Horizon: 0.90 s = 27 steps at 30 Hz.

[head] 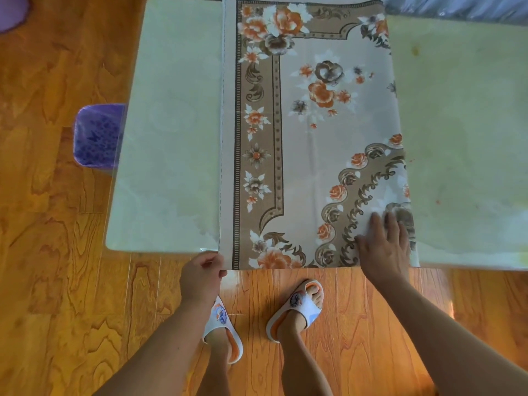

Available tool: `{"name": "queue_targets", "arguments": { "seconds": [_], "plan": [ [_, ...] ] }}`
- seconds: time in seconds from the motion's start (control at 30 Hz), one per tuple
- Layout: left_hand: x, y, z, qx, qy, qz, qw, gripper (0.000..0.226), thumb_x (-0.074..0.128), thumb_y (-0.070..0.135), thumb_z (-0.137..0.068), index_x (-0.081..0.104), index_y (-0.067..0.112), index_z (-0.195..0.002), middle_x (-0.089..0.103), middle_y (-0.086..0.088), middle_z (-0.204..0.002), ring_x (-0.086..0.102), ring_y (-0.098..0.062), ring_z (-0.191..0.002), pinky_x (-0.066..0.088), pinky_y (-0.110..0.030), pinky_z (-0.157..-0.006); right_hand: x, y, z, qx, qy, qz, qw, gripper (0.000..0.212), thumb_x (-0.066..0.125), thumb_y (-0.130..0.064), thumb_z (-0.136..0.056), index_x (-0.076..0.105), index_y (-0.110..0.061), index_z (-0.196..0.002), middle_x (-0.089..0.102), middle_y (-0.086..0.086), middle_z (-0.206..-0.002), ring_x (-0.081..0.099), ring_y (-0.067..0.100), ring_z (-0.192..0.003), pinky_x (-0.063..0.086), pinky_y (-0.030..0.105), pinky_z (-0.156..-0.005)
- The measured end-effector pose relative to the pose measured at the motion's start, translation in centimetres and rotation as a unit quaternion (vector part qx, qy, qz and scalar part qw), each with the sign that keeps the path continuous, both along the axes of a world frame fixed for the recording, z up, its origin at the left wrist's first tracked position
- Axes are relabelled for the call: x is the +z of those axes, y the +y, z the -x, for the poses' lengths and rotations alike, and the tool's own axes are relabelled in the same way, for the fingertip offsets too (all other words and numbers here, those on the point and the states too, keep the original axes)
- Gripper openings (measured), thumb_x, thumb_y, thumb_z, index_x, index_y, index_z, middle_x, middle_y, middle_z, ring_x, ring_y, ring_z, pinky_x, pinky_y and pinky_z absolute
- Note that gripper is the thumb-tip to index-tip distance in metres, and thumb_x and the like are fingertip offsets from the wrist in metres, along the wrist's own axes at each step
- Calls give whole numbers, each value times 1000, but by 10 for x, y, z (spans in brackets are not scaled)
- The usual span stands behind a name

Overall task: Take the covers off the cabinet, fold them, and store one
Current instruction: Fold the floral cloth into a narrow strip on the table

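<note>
A beige cover [311, 132] printed with orange and brown flowers lies folded into a long strip across the middle of a pale cabinet top [168, 155]. My left hand [201, 277] pinches the strip's near left corner at the front edge. My right hand [384, 247] lies flat with spread fingers on the strip's near right part, pressing it down. A clear plastic sheet [120, 178] seems to cover the top, its edge showing past the left side.
A purple bin [95, 135] stands on the wooden floor by the cabinet's left side. My feet in white and orange slippers [300, 305] stand just in front of the cabinet. Another purple object [11, 12] is at the far left corner.
</note>
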<state>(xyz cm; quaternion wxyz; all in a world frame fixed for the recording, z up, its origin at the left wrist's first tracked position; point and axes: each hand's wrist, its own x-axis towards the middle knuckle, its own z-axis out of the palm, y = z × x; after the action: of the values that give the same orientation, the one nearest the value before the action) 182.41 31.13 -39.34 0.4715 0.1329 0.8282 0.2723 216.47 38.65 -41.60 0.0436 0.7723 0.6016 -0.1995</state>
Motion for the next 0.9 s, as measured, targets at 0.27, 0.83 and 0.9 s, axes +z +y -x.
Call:
{"name": "queue_targets", "arguments": {
  "seconds": [0.27, 0.83, 0.9],
  "plan": [
    [-7, -5, -3, 69, -130, 21, 989, 9, 66, 11, -97, 70, 5, -103, 70, -20, -94, 64, -24, -77, 59, -37, -76, 19, -5, -40, -315, 69, -19, 946, 53, 52, -27, -98, 38, -15, -148, 38, 16, -147, 43, 39, -128, 37, 52, -107],
    [3, 47, 56, 214, -89, -115, 966, 19, 49, 22, -108, 50, 5, -115, 68, -14, -114, 72, -24, -98, 59, -42, -85, 11, -31, -10, -381, 419, 105, 818, 26, 68, -16, -95, 63, 10, -99, 67, 12, -82, 66, 23, -76, 56, 31, -66],
    [1, 44, 45, 270, -169, -107, 942, 20, 48, 28, -108, 55, 11, -116, 70, -10, -117, 71, -23, -104, 58, -43, -91, 10, -31, -11, -385, 423, 101, 814, 32, 69, -15, -94, 59, 14, -101, 66, 17, -87, 68, 25, -78, 58, 29, -65]
  ]
}}
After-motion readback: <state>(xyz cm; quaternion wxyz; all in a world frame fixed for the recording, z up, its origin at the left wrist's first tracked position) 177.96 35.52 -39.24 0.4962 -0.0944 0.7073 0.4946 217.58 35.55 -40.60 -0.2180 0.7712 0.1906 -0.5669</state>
